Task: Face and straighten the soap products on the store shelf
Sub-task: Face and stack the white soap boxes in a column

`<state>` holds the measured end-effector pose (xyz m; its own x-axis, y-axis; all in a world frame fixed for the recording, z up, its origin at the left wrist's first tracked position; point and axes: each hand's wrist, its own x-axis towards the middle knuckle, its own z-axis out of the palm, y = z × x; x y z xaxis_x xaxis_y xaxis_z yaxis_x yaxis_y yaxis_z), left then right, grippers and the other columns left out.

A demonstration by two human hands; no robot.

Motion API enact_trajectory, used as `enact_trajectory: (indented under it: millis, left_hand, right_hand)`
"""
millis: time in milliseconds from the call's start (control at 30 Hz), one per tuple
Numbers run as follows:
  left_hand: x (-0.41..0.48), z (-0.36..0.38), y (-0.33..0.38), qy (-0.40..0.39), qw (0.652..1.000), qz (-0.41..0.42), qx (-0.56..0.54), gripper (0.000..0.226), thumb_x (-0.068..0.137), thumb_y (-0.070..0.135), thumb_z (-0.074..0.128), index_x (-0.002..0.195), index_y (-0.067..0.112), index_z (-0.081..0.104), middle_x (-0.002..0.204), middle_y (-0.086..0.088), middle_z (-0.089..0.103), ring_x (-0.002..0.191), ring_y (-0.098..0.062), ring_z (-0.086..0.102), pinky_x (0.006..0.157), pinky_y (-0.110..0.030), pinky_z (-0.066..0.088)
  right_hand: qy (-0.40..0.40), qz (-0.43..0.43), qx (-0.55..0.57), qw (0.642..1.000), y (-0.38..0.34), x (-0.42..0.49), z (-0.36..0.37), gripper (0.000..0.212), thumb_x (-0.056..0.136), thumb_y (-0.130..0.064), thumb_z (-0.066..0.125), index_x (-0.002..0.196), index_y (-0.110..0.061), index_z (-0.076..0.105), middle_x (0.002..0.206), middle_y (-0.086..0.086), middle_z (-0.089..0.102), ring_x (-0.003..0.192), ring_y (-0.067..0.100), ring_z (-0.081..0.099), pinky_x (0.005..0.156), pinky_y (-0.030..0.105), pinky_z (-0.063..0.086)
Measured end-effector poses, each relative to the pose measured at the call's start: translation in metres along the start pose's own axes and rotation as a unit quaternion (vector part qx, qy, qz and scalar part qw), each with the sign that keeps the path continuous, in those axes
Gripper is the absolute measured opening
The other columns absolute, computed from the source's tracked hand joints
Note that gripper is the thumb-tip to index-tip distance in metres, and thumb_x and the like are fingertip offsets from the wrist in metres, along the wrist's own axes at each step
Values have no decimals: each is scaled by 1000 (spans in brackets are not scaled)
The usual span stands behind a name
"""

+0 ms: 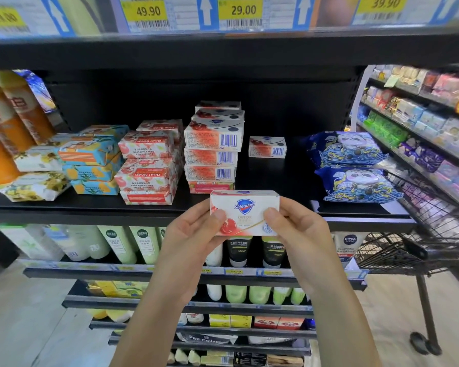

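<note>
Spanning view: black metal store shelf [276, 181], soap stacks left and centre. Risk: pile of red-white Safeguard cartons [212, 147], barcodes outward, upper ones skewed; nudge while sliding box in could topple it. Black wire shopping cart [421, 221] at right, contents too blurred to tell. White cardboard Safeguard soap box [245, 211] held just off near shelf edge, logo toward camera. Left hand [188, 234] and right hand [297, 231]: fingers [219, 215] pinching box ends, thumbs on front.
</note>
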<state>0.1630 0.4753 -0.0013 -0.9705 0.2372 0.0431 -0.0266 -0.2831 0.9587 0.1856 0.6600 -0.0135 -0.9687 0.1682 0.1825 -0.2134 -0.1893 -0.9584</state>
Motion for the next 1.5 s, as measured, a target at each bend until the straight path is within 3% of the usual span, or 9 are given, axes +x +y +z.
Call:
enact_trajectory:
  millis: [133, 267, 433, 567, 767, 967, 1167, 1300, 1500]
  left_hand:
    - [-1, -1, 2, -11, 1000, -4, -14, 46, 97, 36, 54, 131, 8, 64, 124, -9, 73, 120, -22, 68, 104, -35, 53]
    - [-1, -4, 4, 11, 998, -25, -54, 63, 87, 50, 56, 128, 2, 64, 121, -13, 74, 116, -25, 70, 104, -38, 52]
    - [-1, -4, 4, 35, 997, -37, -55, 50, 89, 39, 62, 120, 1, 68, 115, -15, 76, 112, -26, 72, 102, -39, 54]
    - [-2, -5, 3, 44, 997, -24, -58, 44, 88, 34, 64, 116, 1, 71, 114, -16, 76, 112, -27, 72, 99, -38, 55]
    - [-4, -5, -1, 48, 998, -9, -31, 42, 92, 28, 63, 121, -1, 68, 117, -13, 75, 115, -26, 70, 107, -42, 52]
    - [-4, -6, -3, 50, 998, -5, -34, 58, 86, 30, 68, 132, -4, 60, 117, -12, 75, 117, -25, 69, 110, -45, 49]
    - [-5, -7, -2, 58, 997, -11, -42, 59, 78, 29, 70, 134, 11, 61, 112, -11, 77, 111, -18, 71, 105, -37, 53]
    - [-5, -6, -2, 59, 998, -7, -33, 64, 73, 31, 73, 134, 18, 62, 116, -5, 76, 109, -15, 71, 105, -36, 51]
    - [-7, -8, -2, 27, 999, -24, -32, 57, 94, 46, 65, 134, 6, 63, 128, -9, 71, 125, -24, 65, 110, -43, 47]
  right_hand:
    - [-18, -38, -17, 999, -1, -1, -3, 34, 88, -12, 69, 122, -18, 70, 112, 1, 78, 107, 14, 72, 87, 23, 56]
    - [-38, -52, -26, 998, 2, -1, -6, 40, 91, -5, 67, 130, -14, 66, 120, 3, 75, 117, 20, 68, 94, 28, 55]
    - [-47, -55, -20, 997, 4, -1, -6, 44, 87, -7, 70, 129, -19, 66, 125, -1, 73, 123, 17, 65, 97, 28, 54]
    - [-46, -25, -34, 998, 4, -3, -5, 52, 83, -20, 75, 134, -23, 62, 130, -4, 70, 127, 14, 62, 101, 30, 53]
    - [-15, 75, -36, 996, 4, -4, -2, 76, 74, -65, 80, 135, -23, 61, 125, -1, 73, 115, 17, 70, 107, 42, 49]
    - [3, 85, -28, 996, -1, -6, 4, 60, 77, -53, 72, 122, -14, 70, 112, 4, 78, 106, 19, 74, 102, 41, 53]
    - [2, 90, 19, 996, 1, -6, 2, 54, 79, -37, 74, 126, -10, 67, 113, 9, 77, 111, 21, 72, 91, 29, 59]
    - [-12, 78, 54, 995, 0, -6, -1, 52, 77, -24, 75, 127, -11, 67, 117, 10, 76, 112, 24, 72, 94, 31, 59]
    - [-31, 32, 56, 997, 3, -7, -4, 55, 74, -15, 75, 128, -15, 66, 124, 8, 72, 112, 19, 71, 90, 27, 57]
